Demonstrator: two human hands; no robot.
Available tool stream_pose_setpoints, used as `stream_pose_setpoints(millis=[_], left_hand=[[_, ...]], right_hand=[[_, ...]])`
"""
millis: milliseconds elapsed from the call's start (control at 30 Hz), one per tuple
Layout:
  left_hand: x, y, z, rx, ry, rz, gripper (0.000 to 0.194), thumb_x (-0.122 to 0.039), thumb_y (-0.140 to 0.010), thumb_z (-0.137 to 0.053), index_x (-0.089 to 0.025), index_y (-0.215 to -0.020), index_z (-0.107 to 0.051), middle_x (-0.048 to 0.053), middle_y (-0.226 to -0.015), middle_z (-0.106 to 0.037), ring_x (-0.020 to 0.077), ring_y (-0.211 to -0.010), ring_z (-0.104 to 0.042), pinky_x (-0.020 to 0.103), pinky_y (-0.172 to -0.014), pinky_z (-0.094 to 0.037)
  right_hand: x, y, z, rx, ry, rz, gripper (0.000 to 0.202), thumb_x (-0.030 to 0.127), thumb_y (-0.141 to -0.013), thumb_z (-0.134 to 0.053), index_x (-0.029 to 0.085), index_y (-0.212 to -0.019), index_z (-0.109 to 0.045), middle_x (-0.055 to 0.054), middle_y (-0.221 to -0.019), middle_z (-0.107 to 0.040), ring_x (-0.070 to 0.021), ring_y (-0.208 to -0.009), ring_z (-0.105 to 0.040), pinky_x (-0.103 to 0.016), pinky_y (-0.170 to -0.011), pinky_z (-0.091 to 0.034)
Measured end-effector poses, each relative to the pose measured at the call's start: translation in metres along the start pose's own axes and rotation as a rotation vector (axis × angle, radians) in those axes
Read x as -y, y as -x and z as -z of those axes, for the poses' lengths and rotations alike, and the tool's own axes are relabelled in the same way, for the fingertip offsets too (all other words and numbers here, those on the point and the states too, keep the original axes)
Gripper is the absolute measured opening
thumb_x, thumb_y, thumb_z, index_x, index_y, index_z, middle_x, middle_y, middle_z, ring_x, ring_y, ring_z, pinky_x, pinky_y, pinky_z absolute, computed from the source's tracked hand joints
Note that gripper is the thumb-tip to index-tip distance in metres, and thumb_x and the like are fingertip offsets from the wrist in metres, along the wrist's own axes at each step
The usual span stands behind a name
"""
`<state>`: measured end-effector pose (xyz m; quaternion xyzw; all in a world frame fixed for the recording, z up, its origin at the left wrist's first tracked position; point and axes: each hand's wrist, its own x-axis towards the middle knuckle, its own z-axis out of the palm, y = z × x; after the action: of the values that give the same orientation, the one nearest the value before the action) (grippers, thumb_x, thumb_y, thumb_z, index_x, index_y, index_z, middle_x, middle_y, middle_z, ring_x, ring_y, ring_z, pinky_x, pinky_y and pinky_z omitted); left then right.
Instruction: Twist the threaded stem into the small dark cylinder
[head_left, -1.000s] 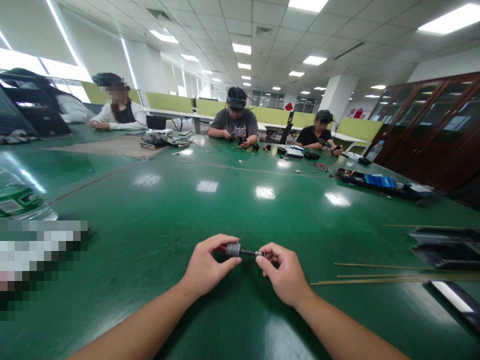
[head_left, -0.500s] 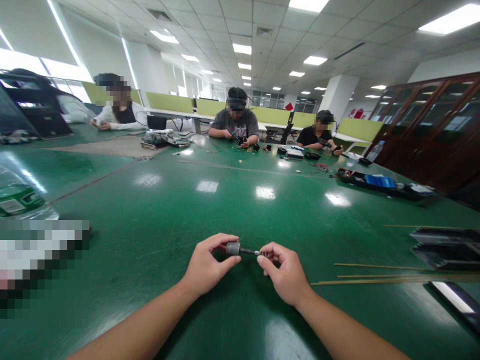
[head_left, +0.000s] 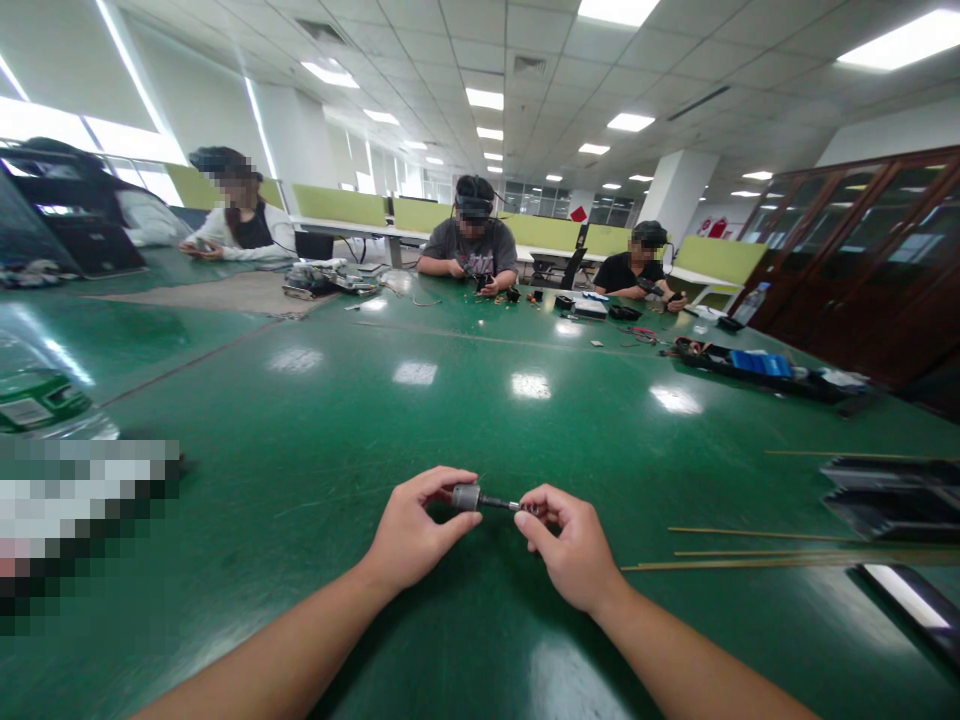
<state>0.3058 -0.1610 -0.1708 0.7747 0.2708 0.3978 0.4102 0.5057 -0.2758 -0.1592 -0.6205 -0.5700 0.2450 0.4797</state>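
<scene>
Between my two hands, just over the green table (head_left: 337, 430), is a grey cylindrical metal part (head_left: 466, 497) with a thin dark shaft (head_left: 496, 502) pointing right. My left hand (head_left: 416, 530) grips the cylinder between thumb and fingers. At the shaft's silvery right end, my right hand (head_left: 566, 540) pinches a small metal piece (head_left: 531, 509), mostly covered by the fingertips. The shaft lies roughly level, and its tip meets the small piece or comes very near it; which one I cannot tell.
Thin yellowish rods (head_left: 750, 553), black trays (head_left: 892, 495) and a dark phone-like device (head_left: 911, 600) lie at right. A plastic bottle (head_left: 45, 400) stands at left. A long black tray (head_left: 765, 370) sits farther back. Several people work across the table.
</scene>
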Motion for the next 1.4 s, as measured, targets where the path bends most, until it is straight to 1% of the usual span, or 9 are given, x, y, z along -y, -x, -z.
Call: stream_pose_setpoints(millis=[633, 800, 900, 1000, 1067, 1167, 1233, 1300, 1400], left_hand=[[0.0, -0.001, 0.0, 0.0, 0.013, 0.031, 0.034, -0.024, -0.077, -0.078, -0.023, -0.11, -0.07, 0.006, -0.108, -0.07, 0.0227, -0.099, -0.067, 0.038, -0.092, -0.055], [-0.001, -0.001, 0.001, -0.015, 0.027, 0.037, 0.033, -0.026, -0.076, -0.078, -0.022, -0.108, -0.071, 0.007, -0.106, -0.071, 0.0233, -0.097, -0.068, 0.038, -0.09, -0.055], [-0.001, -0.001, 0.002, -0.029, 0.009, 0.043, 0.031, -0.027, -0.076, -0.079, -0.022, -0.106, -0.071, 0.007, -0.103, -0.072, 0.0227, -0.094, -0.067, 0.037, -0.087, -0.054], [0.001, -0.004, 0.002, -0.085, -0.014, 0.087, 0.033, -0.032, -0.073, -0.081, -0.021, -0.103, -0.073, 0.006, -0.098, -0.072, 0.022, -0.088, -0.067, 0.037, -0.085, -0.053], [0.002, -0.007, 0.004, -0.171, 0.133, 0.191, 0.037, -0.034, -0.073, -0.082, -0.019, -0.106, -0.073, 0.007, -0.097, -0.072, 0.0207, -0.086, -0.066, 0.034, -0.081, -0.054], [0.001, -0.011, 0.019, -0.346, 0.523, 0.367, 0.045, -0.036, -0.076, -0.08, -0.018, -0.116, -0.07, 0.007, -0.104, -0.071, 0.0143, -0.081, -0.065, 0.024, -0.07, -0.054], [-0.002, -0.008, 0.04, -0.401, 0.662, 0.425, 0.048, -0.035, -0.077, -0.08, -0.019, -0.12, -0.068, 0.007, -0.109, -0.069, 0.0104, -0.078, -0.064, 0.02, -0.068, -0.055], [-0.006, 0.003, 0.069, -0.387, 0.638, 0.449, 0.048, -0.033, -0.077, -0.081, -0.019, -0.121, -0.068, 0.008, -0.111, -0.069, 0.011, -0.081, -0.066, 0.02, -0.073, -0.057], [-0.013, 0.034, 0.116, -0.386, 0.397, 0.493, 0.049, -0.029, -0.071, -0.086, -0.019, -0.117, -0.07, 0.008, -0.11, -0.071, 0.0179, -0.093, -0.07, 0.021, -0.072, -0.061]], right_hand=[[0.001, -0.001, 0.0, -0.005, -0.002, 0.008, 0.014, 0.029, -0.091, -0.061, 0.017, -0.087, -0.066, 0.0, -0.068, -0.061, -0.0139, -0.059, -0.058, -0.025, -0.057, -0.043], [0.001, 0.0, 0.0, -0.025, -0.031, 0.006, 0.015, 0.032, -0.09, -0.062, 0.018, -0.086, -0.066, 0.0, -0.068, -0.061, -0.0143, -0.06, -0.058, -0.025, -0.058, -0.044], [0.0, 0.0, 0.001, -0.074, -0.132, -0.014, 0.021, 0.037, -0.093, -0.059, 0.017, -0.088, -0.063, -0.001, -0.069, -0.063, -0.0138, -0.057, -0.057, -0.026, -0.057, -0.044], [-0.003, -0.001, 0.002, -0.101, -0.251, -0.03, 0.035, 0.044, -0.099, -0.049, 0.017, -0.079, -0.058, -0.001, -0.065, -0.061, -0.013, -0.053, -0.054, -0.026, -0.055, -0.043], [-0.004, -0.001, 0.001, -0.099, -0.29, -0.056, 0.044, 0.048, -0.101, -0.042, 0.018, -0.071, -0.053, 0.0, -0.058, -0.055, -0.0123, -0.05, -0.049, -0.025, -0.051, -0.039], [-0.006, 0.001, 0.001, -0.096, -0.281, -0.072, 0.05, 0.05, -0.102, -0.039, 0.019, -0.064, -0.048, 0.002, -0.052, -0.048, -0.0116, -0.048, -0.044, -0.024, -0.049, -0.036], [-0.006, 0.002, 0.001, -0.089, -0.256, -0.06, 0.051, 0.049, -0.103, -0.039, 0.019, -0.063, -0.048, 0.002, -0.052, -0.048, -0.0114, -0.05, -0.045, -0.024, -0.052, -0.037], [-0.007, 0.003, 0.001, -0.077, -0.243, -0.064, 0.05, 0.049, -0.103, -0.039, 0.018, -0.065, -0.05, 0.002, -0.054, -0.05, -0.0112, -0.051, -0.046, -0.023, -0.052, -0.037], [-0.006, 0.004, 0.0, -0.046, -0.234, -0.078, 0.047, 0.049, -0.103, -0.039, 0.018, -0.07, -0.053, 0.002, -0.057, -0.053, -0.0109, -0.05, -0.048, -0.023, -0.051, -0.038]])
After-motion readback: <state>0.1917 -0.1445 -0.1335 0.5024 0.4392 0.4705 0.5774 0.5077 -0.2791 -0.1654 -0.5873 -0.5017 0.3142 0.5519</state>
